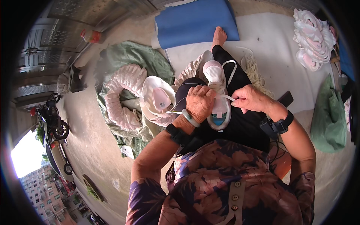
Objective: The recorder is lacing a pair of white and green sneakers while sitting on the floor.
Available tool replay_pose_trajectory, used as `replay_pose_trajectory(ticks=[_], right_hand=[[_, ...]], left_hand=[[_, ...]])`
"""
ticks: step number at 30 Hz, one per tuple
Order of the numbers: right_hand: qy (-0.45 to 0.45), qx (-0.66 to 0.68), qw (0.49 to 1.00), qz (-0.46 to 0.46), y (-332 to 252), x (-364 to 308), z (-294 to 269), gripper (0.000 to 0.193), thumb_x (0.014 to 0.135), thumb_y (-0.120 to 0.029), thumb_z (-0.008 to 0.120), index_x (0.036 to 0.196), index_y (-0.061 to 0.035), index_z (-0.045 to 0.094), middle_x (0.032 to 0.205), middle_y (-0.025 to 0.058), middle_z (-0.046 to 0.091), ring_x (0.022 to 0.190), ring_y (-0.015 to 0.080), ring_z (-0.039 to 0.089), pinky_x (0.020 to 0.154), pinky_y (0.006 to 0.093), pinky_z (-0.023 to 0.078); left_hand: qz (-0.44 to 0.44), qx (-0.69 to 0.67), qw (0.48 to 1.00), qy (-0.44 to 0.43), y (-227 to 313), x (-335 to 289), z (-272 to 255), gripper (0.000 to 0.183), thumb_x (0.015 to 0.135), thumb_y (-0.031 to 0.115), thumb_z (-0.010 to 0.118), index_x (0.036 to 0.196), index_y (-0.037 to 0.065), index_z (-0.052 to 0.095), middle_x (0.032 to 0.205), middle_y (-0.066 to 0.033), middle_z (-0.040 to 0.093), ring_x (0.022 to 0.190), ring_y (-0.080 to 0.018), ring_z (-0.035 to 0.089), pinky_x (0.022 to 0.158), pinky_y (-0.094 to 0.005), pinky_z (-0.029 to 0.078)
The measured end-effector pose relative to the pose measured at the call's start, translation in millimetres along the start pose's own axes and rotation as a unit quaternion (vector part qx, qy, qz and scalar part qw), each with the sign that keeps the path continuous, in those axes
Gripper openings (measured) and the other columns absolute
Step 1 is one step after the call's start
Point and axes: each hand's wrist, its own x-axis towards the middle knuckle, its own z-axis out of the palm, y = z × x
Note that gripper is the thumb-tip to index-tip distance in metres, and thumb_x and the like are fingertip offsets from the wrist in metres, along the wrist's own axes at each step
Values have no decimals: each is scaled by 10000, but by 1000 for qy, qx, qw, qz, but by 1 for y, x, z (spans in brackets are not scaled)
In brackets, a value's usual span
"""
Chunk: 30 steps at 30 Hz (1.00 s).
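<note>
Both hands work over a small white and pink child's shoe with a teal inner sole [216, 98], which lies on the person's lap, toe pointing away. Left hand [200, 102] is curled over the near left side of the shoe, fingers closed against it, hiding part of its opening. Right hand [250, 99], just right of the shoe, pinches a flat white lace [229, 98] between thumb and fingertips; the lace runs from the shoe's front to that pinch, and another loop of it [231, 71] hangs off the toe end.

Left of the shoe, a stack of white and pink shoe uppers [159, 100] sits just beside the knee, and further left a long curved row of the same uppers [122, 95] rests on a crumpled green cloth sack [139, 55]. Right of the shoe, a tangle of pale cord [255, 71] lies on a white sheet [277, 45]. Beyond the shoe, past the bare foot [219, 36], is a folded blue mat [195, 20]. Far right of the shoe, a heap of pink and white uppers [313, 39] is piled up.
</note>
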Motion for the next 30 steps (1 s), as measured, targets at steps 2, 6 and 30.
replay_pose_trajectory(ticks=[2, 6, 30], right_hand=[[-81, -4, 996, 33, -2, -4, -3, 187, 847, -145, 541, 812, 29, 600, 571, 82, 600, 556, 121, 621, 520, 281, 490], [-218, 179, 948, 146, -4, -11, 6, 257, 905, -244, 467, 877, 5, 522, 644, 111, 611, 586, 195, 640, 501, 293, 531], [-76, 417, 899, 110, 16, -20, 23, 294, 917, -291, 508, 906, -2, 562, 551, 6, 491, 422, 62, 458, 356, 192, 343]], left_hand=[[-4, -15, 1000, 15, -1, 2, 3, 137, 643, 83, 603, 772, 78, 555, 784, -80, 575, 751, -274, 558, 653, -387, 423], [-48, -54, 995, 65, -3, 5, 12, 163, 653, 15, 572, 796, 63, 511, 716, -106, 556, 679, -306, 556, 599, -405, 429], [31, -199, 970, -135, -11, 13, -36, 87, 671, 22, 627, 712, 52, 558, 678, -78, 533, 613, -257, 557, 538, -325, 439]])
